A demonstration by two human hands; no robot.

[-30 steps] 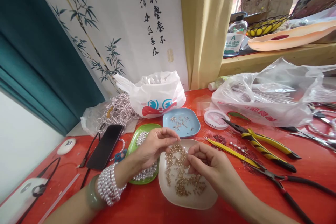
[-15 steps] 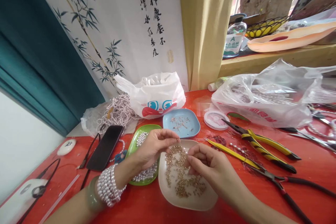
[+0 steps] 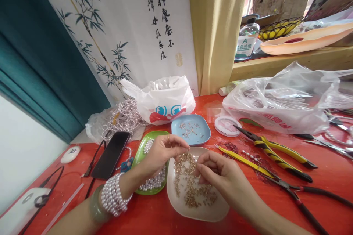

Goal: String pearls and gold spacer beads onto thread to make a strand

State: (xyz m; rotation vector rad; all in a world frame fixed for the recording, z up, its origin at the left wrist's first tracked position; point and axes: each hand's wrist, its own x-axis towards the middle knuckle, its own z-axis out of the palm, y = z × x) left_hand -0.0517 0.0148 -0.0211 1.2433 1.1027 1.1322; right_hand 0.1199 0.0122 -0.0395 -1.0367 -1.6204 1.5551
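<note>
Hovering left hand (image 3: 165, 150): thumb and forefinger brought narrowly together above the far rim of the cream tray (image 3: 211, 213); I can't tell what, if anything, is between them.
Right hand (image 3: 217, 172): fingers curled in, thumb near the forefinger, over the tray's right side; its grip is hidden from me, so I can't tell what it holds.
Pale bead (image 3: 195, 158): just beside the right fingertips, too small to say whether held or loose.
Gold beads (image 3: 191, 194): scattered in the cream tray below both hands, some covered by the right one.
Green tray (image 3: 141, 151): partly behind the left hand and wrist, which block some of its silvery beads (image 3: 154, 182).
Blue tray (image 3: 205, 132): beyond the hands, its tiny pieces (image 3: 189, 130) hard to identify.
Dark-handled pliers (image 3: 299, 192): lower handle cut off by the bottom edge.
Scissors (image 3: 329, 145): running off at the right.
</note>
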